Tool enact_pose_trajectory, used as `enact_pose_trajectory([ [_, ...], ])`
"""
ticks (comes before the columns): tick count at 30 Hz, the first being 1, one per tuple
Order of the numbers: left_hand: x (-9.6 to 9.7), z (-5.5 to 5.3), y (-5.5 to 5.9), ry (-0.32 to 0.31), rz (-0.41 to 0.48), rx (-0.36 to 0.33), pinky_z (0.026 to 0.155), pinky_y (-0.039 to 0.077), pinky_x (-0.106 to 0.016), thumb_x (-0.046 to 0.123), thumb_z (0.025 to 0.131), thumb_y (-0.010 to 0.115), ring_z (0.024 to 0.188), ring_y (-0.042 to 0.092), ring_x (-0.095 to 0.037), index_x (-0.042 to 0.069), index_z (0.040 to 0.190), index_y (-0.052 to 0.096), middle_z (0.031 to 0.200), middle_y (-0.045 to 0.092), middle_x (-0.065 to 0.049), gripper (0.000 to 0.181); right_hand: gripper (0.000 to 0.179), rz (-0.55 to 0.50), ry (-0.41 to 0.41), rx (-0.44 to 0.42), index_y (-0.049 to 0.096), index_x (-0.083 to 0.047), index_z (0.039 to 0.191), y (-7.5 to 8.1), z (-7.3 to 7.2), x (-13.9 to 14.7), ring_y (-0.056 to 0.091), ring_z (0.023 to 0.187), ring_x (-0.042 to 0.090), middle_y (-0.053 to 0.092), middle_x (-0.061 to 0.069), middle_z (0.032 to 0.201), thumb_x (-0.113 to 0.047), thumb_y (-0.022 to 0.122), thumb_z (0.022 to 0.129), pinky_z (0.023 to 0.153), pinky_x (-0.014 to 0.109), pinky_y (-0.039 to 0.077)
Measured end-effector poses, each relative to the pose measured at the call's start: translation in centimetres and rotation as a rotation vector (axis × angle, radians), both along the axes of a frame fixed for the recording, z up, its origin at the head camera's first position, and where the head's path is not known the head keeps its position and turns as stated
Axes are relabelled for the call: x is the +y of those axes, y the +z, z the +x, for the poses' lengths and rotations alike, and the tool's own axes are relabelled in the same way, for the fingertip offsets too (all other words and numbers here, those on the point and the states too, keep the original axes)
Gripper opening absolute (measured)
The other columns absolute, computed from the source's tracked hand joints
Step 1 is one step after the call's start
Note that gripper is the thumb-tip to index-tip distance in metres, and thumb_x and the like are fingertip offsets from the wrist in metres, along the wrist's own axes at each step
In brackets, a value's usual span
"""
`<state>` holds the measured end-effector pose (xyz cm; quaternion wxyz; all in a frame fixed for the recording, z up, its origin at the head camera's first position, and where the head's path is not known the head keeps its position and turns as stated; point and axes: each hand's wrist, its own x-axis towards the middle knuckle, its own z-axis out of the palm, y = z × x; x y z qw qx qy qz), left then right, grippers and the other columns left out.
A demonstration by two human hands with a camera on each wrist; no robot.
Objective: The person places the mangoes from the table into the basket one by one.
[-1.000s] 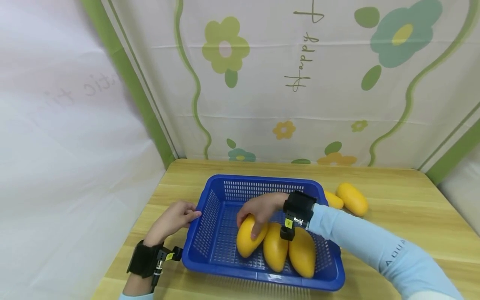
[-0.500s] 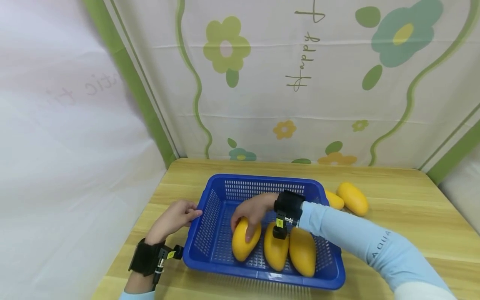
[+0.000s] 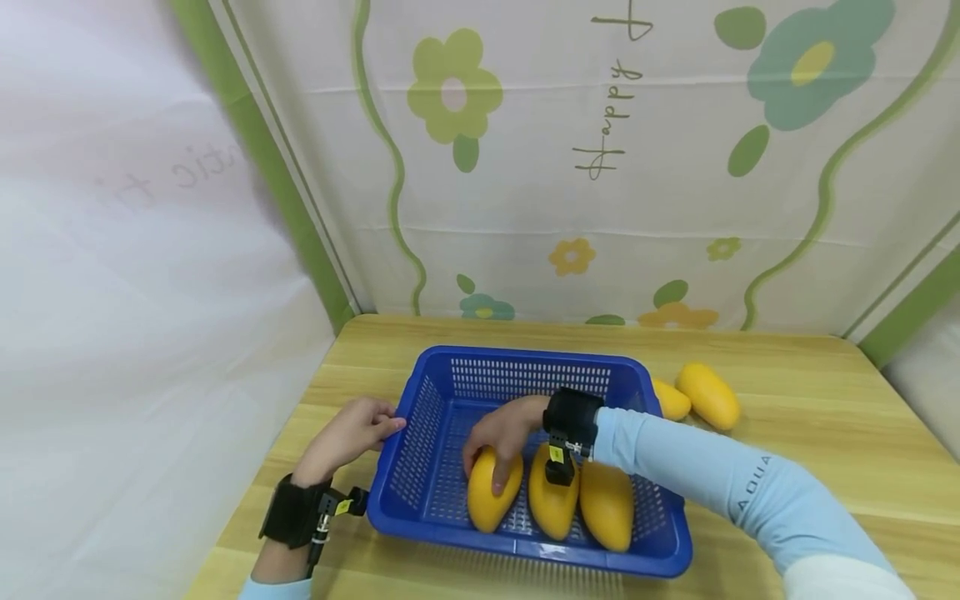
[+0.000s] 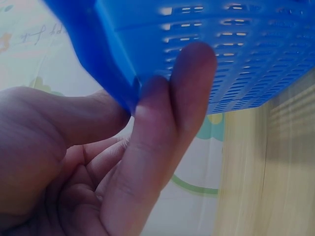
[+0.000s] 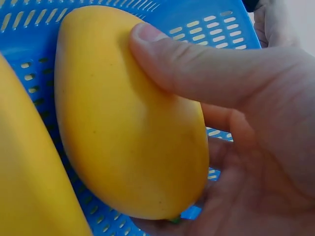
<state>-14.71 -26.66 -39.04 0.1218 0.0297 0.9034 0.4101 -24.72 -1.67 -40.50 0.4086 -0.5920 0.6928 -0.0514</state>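
A blue plastic basket [image 3: 525, 550] with slotted walls stands on the wooden table. My left hand [image 3: 354, 437] pinches its left rim, thumb on the edge and fingertips against the outer wall [image 4: 236, 54]. Inside the basket my right hand [image 3: 501, 435] grips a yellow mango [image 3: 491, 500], thumb across its top and fingers round the far side. In the right wrist view this mango [image 5: 128, 123] lies low over the slotted floor. Two more mangoes, a middle one [image 3: 553, 508] and a right one [image 3: 607, 508], lie beside it, partly under the right wrist strap.
Behind the basket's right side two mangoes rest on the table, one [image 3: 707, 396] in full view and one [image 3: 671, 400] partly hidden by the rim. A printed flower curtain [image 3: 525, 208] hangs at the table's back edge, and white cloth [image 3: 150, 333] at the left.
My right hand has shifted left with the mango, opening a gap from the middle one, then slightly toward the basket's front. My left hand stays on the rim.
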Motion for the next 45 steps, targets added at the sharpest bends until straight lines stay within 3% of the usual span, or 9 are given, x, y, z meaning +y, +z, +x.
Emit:
enact_pose_trajectory([
  [8, -0.1, 0.1, 0.0, -0.007, 0.016, 0.0, 0.073, 0.063, -0.034, 0.014, 0.102, 0.056, 0.078, 0.072, -0.016, 0.0, 0.094, 0.069, 0.081, 0.071, -0.005, 0.021, 0.039, 0.066, -0.018, -0.017, 0.064, -0.02, 0.13, 0.5, 0.4, 0.7, 0.054, 0.105, 0.002, 0.065, -0.01, 0.121, -0.027, 0.072, 0.092, 0.1, 0.021, 0.045],
  [15, -0.1, 0.1, 0.0, -0.011, 0.012, 0.007, 0.072, 0.063, -0.034, 0.014, 0.102, 0.056, 0.077, 0.072, -0.016, 0.001, 0.092, 0.068, 0.079, 0.07, -0.005, 0.021, 0.051, 0.062, -0.081, 0.048, 0.054, -0.025, 0.142, 1.1, 0.8, 1.7, 0.044, 0.138, 0.009, 0.052, -0.008, 0.147, -0.036, 0.067, 0.094, 0.118, 0.03, 0.036],
  [19, -0.1, 0.2, 0.1, -0.017, 0.008, 0.001, 0.073, 0.063, -0.035, 0.014, 0.102, 0.056, 0.077, 0.072, -0.016, 0.0, 0.093, 0.068, 0.079, 0.069, -0.005, 0.021, 0.049, -0.029, -0.189, 0.112, 0.056, -0.026, 0.14, 1.9, 1.0, 2.8, 0.046, 0.138, 0.01, 0.054, -0.009, 0.146, -0.033, 0.07, 0.093, 0.118, 0.032, 0.036],
  [24, -0.1, 0.1, 0.4, -0.013, -0.006, 0.006, 0.074, 0.063, -0.037, 0.014, 0.103, 0.055, 0.078, 0.072, -0.017, 0.0, 0.094, 0.069, 0.08, 0.07, -0.005, 0.021, 0.043, -0.241, -0.307, 0.158, 0.058, -0.018, 0.138, 3.3, 1.2, 4.9, 0.053, 0.133, 0.017, 0.059, -0.003, 0.141, -0.024, 0.066, 0.097, 0.114, 0.037, 0.043],
  [28, -0.1, 0.1, 0.3, -0.02, 0.005, 0.002, 0.073, 0.063, -0.035, 0.014, 0.103, 0.055, 0.078, 0.072, -0.017, 0.0, 0.094, 0.069, 0.08, 0.07, -0.005, 0.021, 0.04, -0.37, -0.373, 0.11, 0.057, -0.015, 0.139, 4.5, 1.7, 7.2, 0.055, 0.132, 0.022, 0.059, 0.003, 0.141, -0.021, 0.062, 0.1, 0.113, 0.034, 0.043],
  [33, -0.3, 0.1, 0.2, -0.022, 0.005, -0.004, 0.073, 0.063, -0.035, 0.013, 0.103, 0.055, 0.078, 0.072, -0.016, 0.0, 0.093, 0.069, 0.079, 0.069, -0.005, 0.021, 0.039, -0.454, -0.475, 0.03, 0.055, -0.015, 0.139, 5.8, 2.2, 9.5, 0.053, 0.135, 0.022, 0.057, 0.005, 0.142, -0.018, 0.06, 0.1, 0.116, 0.031, 0.041],
  [40, -0.4, 0.0, 0.1, -0.029, 0.02, -0.004, 0.073, 0.063, -0.034, 0.015, 0.103, 0.055, 0.078, 0.073, -0.017, -0.001, 0.097, 0.069, 0.082, 0.072, -0.005, 0.022, 0.038, -0.541, -0.556, 0.062, 0.056, -0.014, 0.138, 7.6, 2.4, 12.1, 0.054, 0.134, 0.027, 0.061, 0.006, 0.138, -0.021, 0.06, 0.1, 0.114, 0.046, 0.044],
  [45, -0.3, -0.1, 0.0, -0.033, 0.016, -0.004, 0.073, 0.063, -0.034, 0.014, 0.103, 0.055, 0.078, 0.072, -0.016, 0.0, 0.096, 0.07, 0.081, 0.072, -0.005, 0.022, 0.041, -0.595, -0.595, 0.091, 0.053, -0.008, 0.14, 8.0, 2.6, 14.5, 0.054, 0.133, 0.029, 0.059, 0.012, 0.139, -0.021, 0.059, 0.102, 0.114, 0.042, 0.044],
])
